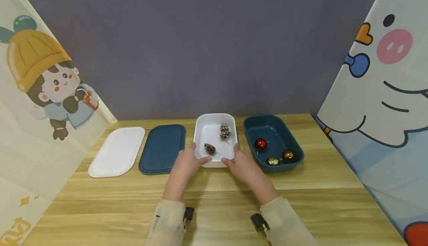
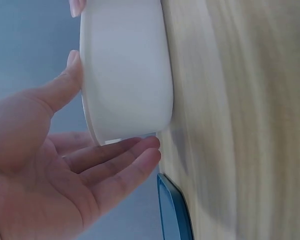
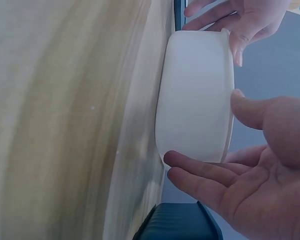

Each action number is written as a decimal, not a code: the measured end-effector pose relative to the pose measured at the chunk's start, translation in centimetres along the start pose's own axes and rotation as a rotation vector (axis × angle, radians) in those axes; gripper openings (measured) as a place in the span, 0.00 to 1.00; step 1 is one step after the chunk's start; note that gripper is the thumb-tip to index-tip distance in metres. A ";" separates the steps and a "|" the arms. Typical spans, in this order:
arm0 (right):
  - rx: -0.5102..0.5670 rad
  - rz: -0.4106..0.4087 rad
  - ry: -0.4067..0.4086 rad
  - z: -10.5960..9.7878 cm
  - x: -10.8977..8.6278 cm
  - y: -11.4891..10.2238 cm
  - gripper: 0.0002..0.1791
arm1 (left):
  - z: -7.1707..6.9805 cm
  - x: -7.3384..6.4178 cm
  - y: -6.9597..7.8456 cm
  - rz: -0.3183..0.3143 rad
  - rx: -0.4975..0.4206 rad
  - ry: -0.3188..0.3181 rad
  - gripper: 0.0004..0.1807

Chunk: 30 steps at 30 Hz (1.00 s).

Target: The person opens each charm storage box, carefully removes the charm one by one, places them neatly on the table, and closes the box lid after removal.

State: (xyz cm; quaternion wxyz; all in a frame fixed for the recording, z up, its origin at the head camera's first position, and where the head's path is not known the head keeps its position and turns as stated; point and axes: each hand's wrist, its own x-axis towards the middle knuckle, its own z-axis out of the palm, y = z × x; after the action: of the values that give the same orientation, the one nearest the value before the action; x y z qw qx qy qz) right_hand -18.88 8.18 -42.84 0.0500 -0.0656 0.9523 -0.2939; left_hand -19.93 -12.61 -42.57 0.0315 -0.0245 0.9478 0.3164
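A white rectangular container [image 1: 214, 127] sits on the table with two pine cones in it. One pine cone [image 1: 209, 149] lies near the front; a larger, white-tipped pine cone cluster [image 1: 225, 131] is toward the back right. My left hand [image 1: 188, 161] holds the container's near left corner, thumb on the front rim, fingers along the side. At the near right corner my right hand [image 1: 246, 165] grips it the same way. Both wrist views show the white container's front wall [image 2: 127, 65] between the two hands, its base at the wooden surface.
To the right stands a dark blue container [image 1: 267, 123] holding a red bauble [image 1: 260, 143], a gold bauble [image 1: 272, 161] and a copper bauble [image 1: 288, 155]. On the left lie a dark blue lid [image 1: 162, 147] and a white lid [image 1: 117, 152]. A grey wall [image 1: 214, 52] rises behind the wooden table [image 1: 220, 209].
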 end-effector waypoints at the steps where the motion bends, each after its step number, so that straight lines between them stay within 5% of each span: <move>1: 0.000 0.003 -0.004 0.0 0.2 0.0 0.50 | 0.0 0.2 0.1 -0.003 0.001 0.000 0.51; 10: 0.004 0.027 -0.025 -0.4 1.4 0.1 0.49 | -0.1 1.3 0.6 -0.011 -0.007 0.009 0.50; 18: 0.194 -0.048 0.122 -3.1 -1.0 0.1 0.45 | -0.3 0.8 1.6 0.033 0.082 0.039 0.47; 24: 0.153 -0.018 0.147 -8.2 -2.5 2.6 0.44 | -0.3 -0.8 5.2 0.147 0.168 0.096 0.49; 30: 0.095 0.047 0.128 -10.8 -3.2 7.3 0.48 | 2.5 -3.0 9.7 0.319 0.007 0.078 0.39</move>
State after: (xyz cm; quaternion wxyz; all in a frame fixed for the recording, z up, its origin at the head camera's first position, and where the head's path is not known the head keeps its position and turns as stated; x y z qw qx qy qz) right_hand -17.85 20.61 -37.91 -0.0012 -0.0217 0.9398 -0.3409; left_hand -17.47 -3.27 -38.50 -0.0559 0.1144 0.9412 0.3129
